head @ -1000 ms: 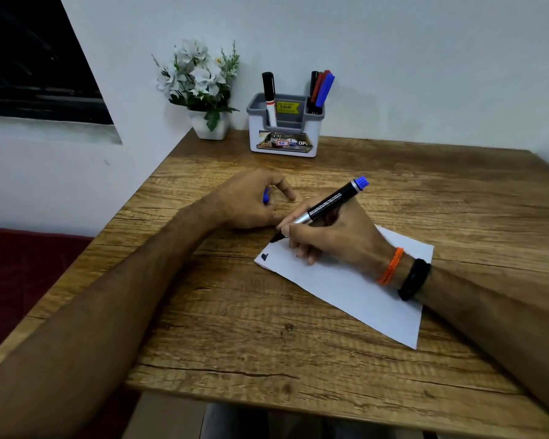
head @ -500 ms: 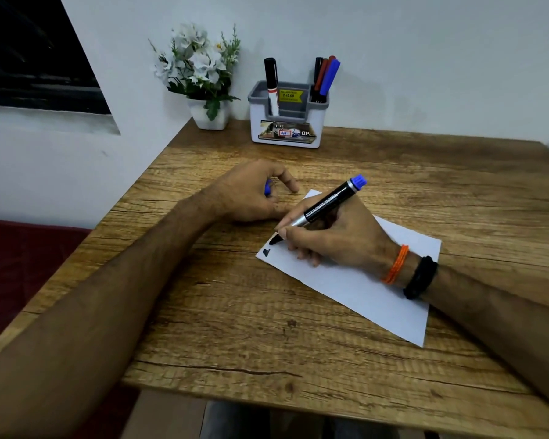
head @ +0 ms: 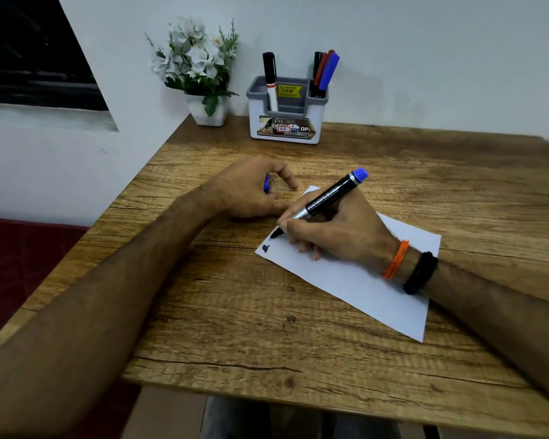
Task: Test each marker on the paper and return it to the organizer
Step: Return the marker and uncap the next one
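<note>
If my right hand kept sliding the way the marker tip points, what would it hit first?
Probably the dark mark on the paper, then the paper's edge and bare table; nothing else stands there.

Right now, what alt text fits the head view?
The right hand presses a blue-ended marker to white paper on a wooden table, while the left hand holds a blue cap. An organizer with markers stands behind.

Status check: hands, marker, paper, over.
Right hand gripping marker, tip on paper. Left hand holding blue cap. Nothing in the way.
</note>
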{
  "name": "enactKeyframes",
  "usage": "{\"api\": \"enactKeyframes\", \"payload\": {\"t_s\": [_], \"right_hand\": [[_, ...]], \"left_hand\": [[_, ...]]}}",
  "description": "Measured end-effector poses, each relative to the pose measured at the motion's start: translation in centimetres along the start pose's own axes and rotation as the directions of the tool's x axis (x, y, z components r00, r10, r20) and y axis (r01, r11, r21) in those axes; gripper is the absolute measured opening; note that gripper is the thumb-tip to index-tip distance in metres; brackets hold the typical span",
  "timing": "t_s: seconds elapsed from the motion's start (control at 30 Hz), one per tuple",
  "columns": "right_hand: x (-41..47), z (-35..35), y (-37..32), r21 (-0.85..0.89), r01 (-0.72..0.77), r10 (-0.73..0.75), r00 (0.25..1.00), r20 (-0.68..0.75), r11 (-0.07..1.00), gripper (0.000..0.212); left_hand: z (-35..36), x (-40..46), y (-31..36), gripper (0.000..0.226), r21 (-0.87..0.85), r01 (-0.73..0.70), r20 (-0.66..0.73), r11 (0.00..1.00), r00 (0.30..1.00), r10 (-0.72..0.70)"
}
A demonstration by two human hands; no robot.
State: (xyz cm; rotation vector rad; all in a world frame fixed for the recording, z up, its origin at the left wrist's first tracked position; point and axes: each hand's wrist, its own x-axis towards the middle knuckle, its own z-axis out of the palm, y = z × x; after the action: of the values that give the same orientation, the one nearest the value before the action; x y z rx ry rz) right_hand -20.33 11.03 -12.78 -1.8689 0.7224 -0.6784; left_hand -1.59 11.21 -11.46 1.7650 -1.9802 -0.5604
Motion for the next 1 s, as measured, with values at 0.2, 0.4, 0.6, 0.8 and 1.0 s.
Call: {"api": "enactKeyframes", "payload": {"t_s": [0.2,0.4,0.6,0.8,1.0], "right_hand": [[0.01,-0.07,-0.07,-0.008,-0.004,0.003,1.0,-0.019,1.0,0.003],[-0.06,-0.05,-0.1,-0.013,-0.002,0.002,1.0,-0.013,1.0,0.003],[-0.14,-0.03,-0.1,-0.028,-0.002,0.002,1.0,-0.005,1.0,0.003],[-0.12,-0.04,-0.03,-0.034,0.001,-0.001,1.0,0.002,0.999,0.002],[0.11,-0.1,0.31,0.0,-0.003,0.003,0.999,-0.039,1.0,0.002]], "left_hand": [[-0.02,0.04,-0.03,0.032,0.01,-0.003,0.001,1.0,1.0,0.003],[-0.05,-0.04,0.17,0.032,0.001,0.005,0.003,1.0,1.0,-0.005],[-0.05,-0.1,0.24,0.035,0.005,0.012,0.007,1.0,1.0,-0.012],[-0.08,-0.15,0.35,0.033,0.008,0.013,0.001,1.0,1.0,-0.013],[-0.04,-0.12,0.25,0.031,0.041,0.009,-0.013,0.999,1.0,-0.008]]}}
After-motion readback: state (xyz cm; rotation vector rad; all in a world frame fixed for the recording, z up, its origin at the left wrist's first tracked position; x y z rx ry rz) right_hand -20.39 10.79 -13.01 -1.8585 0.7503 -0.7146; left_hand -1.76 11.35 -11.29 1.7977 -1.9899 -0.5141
